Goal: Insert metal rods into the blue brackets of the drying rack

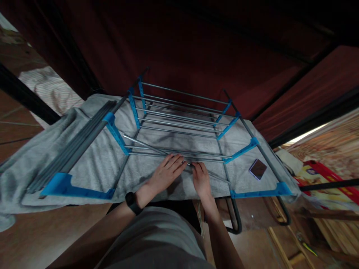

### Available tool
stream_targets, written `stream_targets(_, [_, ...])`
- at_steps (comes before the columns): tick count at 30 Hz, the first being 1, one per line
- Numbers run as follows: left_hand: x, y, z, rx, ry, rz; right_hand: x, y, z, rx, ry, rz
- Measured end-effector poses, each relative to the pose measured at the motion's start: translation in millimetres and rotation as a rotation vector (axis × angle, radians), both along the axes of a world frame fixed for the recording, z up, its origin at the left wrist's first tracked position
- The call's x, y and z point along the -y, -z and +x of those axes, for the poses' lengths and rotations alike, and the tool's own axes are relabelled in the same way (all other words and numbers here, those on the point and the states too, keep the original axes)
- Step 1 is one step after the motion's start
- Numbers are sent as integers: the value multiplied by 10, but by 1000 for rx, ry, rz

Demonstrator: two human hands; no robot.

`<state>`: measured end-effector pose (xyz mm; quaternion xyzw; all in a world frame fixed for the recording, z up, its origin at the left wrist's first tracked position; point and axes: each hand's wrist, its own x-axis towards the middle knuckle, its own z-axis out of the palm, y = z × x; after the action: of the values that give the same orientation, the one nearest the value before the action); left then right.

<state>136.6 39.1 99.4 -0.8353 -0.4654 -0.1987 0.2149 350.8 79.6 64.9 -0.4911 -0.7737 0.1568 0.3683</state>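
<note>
My left hand (169, 169) is closed over a thin silver metal tube (143, 144) that slants up and left across the rack. Close beside it, my right hand (201, 178) pinches a metal tube (217, 177) running down to the right. A short silver piece shows between the fingertips; whether the two tubes are joined there is hard to see. Both hands are at the front of a rack frame with grey poles, crosswise metal rods (179, 133) and blue plastic brackets (117, 135). A black wristband (133, 203) is on my left wrist.
The rack lies on a grey blanket (92, 166). Several loose grey tubes (75, 144) lie along its left side. A phone (257, 169) rests on the blanket at right. Behind hangs a dark red curtain (179, 48). A red and yellow package (327, 183) is at far right.
</note>
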Motion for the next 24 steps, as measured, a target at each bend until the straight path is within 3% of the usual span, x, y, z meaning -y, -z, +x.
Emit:
stream_targets(4, [76,20,11,74,-6,41,-86,-280,77,-156,35,0])
stream_targets(10, [38,72,3,190,-28,-34,-175,-687,86,-413,81,5])
stream_targets(18, [-32,11,90,533,36,-221,-197,-1149,-127,-987,4,-262])
stream_targets(21, [-39,-30,138,625,55,-273,-182,-1234,-239,-1141,-68,-334])
stream_targets(24, [-50,30,107,629,42,-286,-129,-1180,-357,-1212,-106,-430])
